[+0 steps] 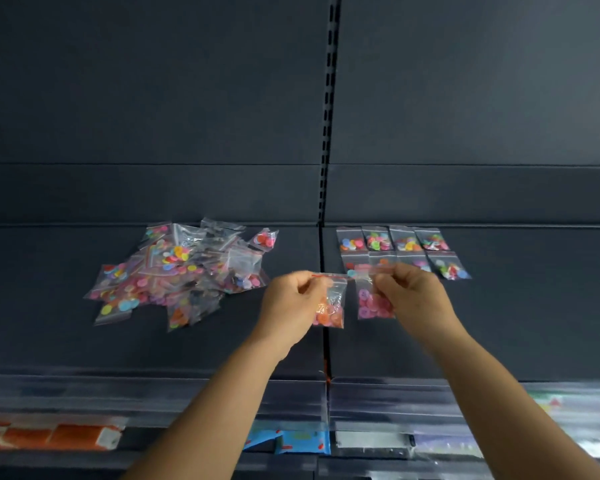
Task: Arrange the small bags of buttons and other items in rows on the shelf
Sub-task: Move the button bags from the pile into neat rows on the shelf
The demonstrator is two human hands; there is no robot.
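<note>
My left hand (293, 303) pinches the top of a clear bag of orange and red buttons (330, 306), which hangs above the shelf. Beside it my right hand (413, 296) holds a bag of pink buttons (373, 303) by its top edge. A loose pile of button bags (181, 271) lies on the dark shelf (534, 306) to the left. At the back right, two rows of button bags (395, 249) lie side by side; my right hand covers part of the front row.
A slotted upright (329, 116) runs up the dark back wall, and a seam splits the shelf below it. A clear plastic lip (153, 393) edges the shelf front. Below it lie orange packets (49, 436) and blue packaging (291, 439).
</note>
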